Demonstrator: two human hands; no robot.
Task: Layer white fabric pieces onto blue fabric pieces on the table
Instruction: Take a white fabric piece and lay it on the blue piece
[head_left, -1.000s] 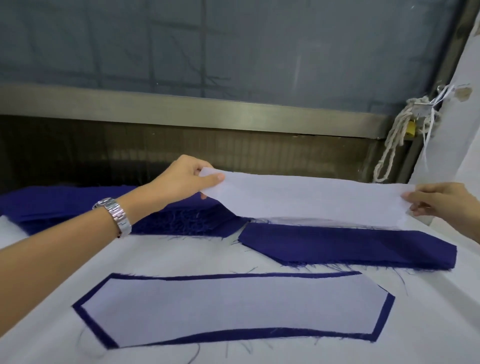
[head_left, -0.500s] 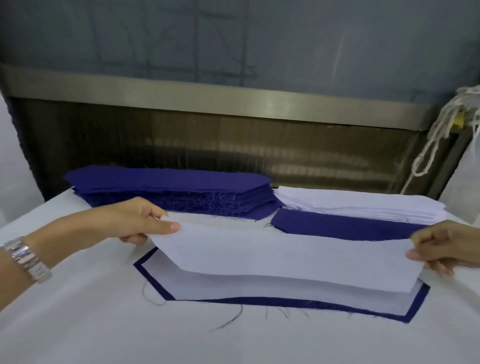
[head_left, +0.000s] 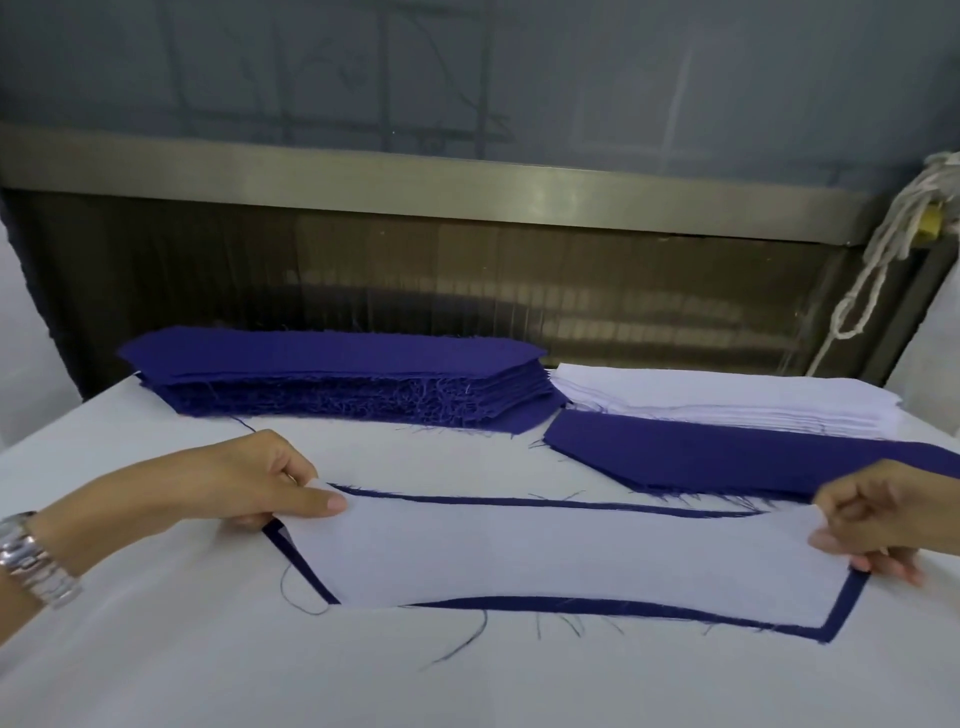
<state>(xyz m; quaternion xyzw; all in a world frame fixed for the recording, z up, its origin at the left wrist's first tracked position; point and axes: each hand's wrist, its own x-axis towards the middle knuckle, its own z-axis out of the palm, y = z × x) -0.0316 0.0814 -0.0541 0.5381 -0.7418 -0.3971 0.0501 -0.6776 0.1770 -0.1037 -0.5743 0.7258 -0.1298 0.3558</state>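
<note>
**On the near half of the table, a white piece comes down onto blue**

On the table (head_left: 208, 670), close to the person, the white fabric piece (head_left: 545, 556) now sags onto the blue fabric piece (head_left: 649, 606). Only a thin blue border of that piece shows around it. A second ago this white piece was being lifted off the white stack (head_left: 727, 395) at the far right. Half a second ago it hung clear above the blue piece, which already carried a white layer. Its middle now looks to be resting, while both ends are still raised.

The left hand (head_left: 249, 483) pinches the left end, thumb on top and fingers curled beneath. The right hand (head_left: 883, 519) pinches the right end in curled fingers.

The placement seems nearly made but not finished. At the near left the white edge spills over the blue border, and along the far edge the border tapers away towards the right. The piece therefore looks slightly skewed and probably needs a nudge before it is let go.

Plenty of work looks left. A thick blue stack (head_left: 337, 379) lies at the far left, with the white stack to its right. A loose blue piece (head_left: 727, 460) lies just in front of that white stack.
</note>
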